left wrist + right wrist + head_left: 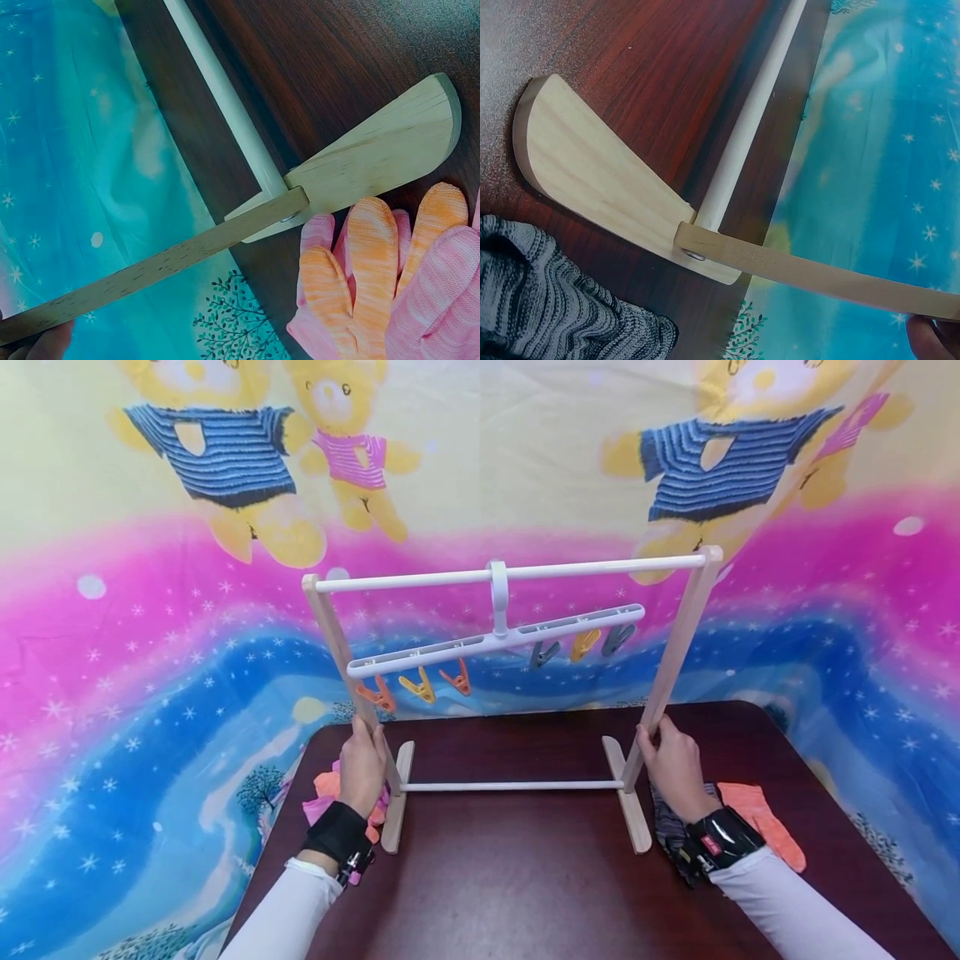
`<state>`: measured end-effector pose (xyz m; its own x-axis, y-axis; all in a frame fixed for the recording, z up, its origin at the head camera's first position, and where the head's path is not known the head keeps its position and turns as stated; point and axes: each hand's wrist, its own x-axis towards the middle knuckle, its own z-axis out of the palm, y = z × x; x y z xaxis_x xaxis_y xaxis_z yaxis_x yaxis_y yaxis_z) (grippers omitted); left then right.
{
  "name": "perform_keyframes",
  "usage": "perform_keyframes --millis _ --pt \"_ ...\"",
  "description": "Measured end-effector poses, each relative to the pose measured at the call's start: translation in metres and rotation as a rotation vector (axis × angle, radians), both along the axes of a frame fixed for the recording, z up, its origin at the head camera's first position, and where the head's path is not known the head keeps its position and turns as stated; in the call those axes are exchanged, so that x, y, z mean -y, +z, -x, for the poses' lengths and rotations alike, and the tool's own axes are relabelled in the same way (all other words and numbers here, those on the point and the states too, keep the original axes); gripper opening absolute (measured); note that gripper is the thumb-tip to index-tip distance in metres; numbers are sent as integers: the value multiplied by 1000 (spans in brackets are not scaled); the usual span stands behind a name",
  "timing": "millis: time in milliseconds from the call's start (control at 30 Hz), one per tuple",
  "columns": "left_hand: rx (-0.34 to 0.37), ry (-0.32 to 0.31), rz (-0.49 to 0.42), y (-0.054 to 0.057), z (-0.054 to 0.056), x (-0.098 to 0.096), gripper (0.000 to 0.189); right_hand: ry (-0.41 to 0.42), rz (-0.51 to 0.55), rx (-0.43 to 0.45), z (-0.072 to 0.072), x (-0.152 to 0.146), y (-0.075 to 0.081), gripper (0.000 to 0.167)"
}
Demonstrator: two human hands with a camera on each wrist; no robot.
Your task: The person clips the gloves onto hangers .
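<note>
A small wooden drying rack (pixel 678 643) with white rods stands upright on the dark table. My left hand (pixel 363 767) grips its left post low down, and my right hand (pixel 672 768) grips the right post at about the same height. From the top rod hangs a white hanger (pixel 427 653), tilted with its left end lower. Orange and yellow clothespins (pixel 454 677) dangle from its left half; grey and yellow clothespins (pixel 585 645) from its right half. In both wrist views the post meets a rounded wooden foot (pixel 382 150), and only fingertips show.
Pink and orange gloves (pixel 375 262) lie beside the left foot, partly behind my left hand in the head view. By the right foot lie a grey striped knit item (pixel 562 292) and an orange knit item (pixel 761 822). A printed cloth backdrop (pixel 187 693) surrounds the table (pixel 510 877).
</note>
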<state>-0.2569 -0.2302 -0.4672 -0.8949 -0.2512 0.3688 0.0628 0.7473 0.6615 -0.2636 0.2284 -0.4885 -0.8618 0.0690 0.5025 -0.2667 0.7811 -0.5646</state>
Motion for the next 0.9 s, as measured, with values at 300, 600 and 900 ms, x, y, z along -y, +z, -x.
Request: perform_keyframes --millis 300,600,900 --pt "-14 -4 4 -2 -1 0 27 8 3 -6 0 -1 -2 23" --pt "-33 2 19 -3 -1 0 25 16 9 -11 2 -2 -4 23" --pt "-78 13 32 -4 2 -2 24 35 16 -5 2 -4 0 23"
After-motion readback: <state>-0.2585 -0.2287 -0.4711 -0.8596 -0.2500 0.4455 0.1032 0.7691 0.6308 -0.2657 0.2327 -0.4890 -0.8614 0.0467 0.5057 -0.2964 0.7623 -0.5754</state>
